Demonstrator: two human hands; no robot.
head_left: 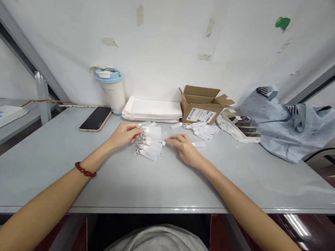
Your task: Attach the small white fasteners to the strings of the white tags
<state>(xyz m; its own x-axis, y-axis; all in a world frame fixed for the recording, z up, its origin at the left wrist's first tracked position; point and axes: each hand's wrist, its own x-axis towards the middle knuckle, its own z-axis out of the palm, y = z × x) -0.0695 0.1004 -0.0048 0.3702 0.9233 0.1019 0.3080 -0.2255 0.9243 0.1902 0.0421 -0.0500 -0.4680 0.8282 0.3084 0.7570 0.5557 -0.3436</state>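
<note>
Several small translucent white tags with looped strings (151, 143) lie in an overlapping row on the grey table (125, 185). At the upper left of this row is my left hand (126, 135), its fingers closed at the strings; what they pinch is too small to name. My right hand (184, 147) is at the right side of the row, thumb and index finger together at a tag's edge. Whether that tag is gripped cannot be made out. A second group of similar tags (203, 131) lies beyond my right hand, in front of the cardboard box (199, 106).
A phone (95, 119) and a lidded cup (113, 93) stand at the back left. Beside them is a stack of white sheets (152, 109). Plastic-wrapped packets (238, 125) and a light blue cloth (292, 127) lie on the right. A white wall rises behind.
</note>
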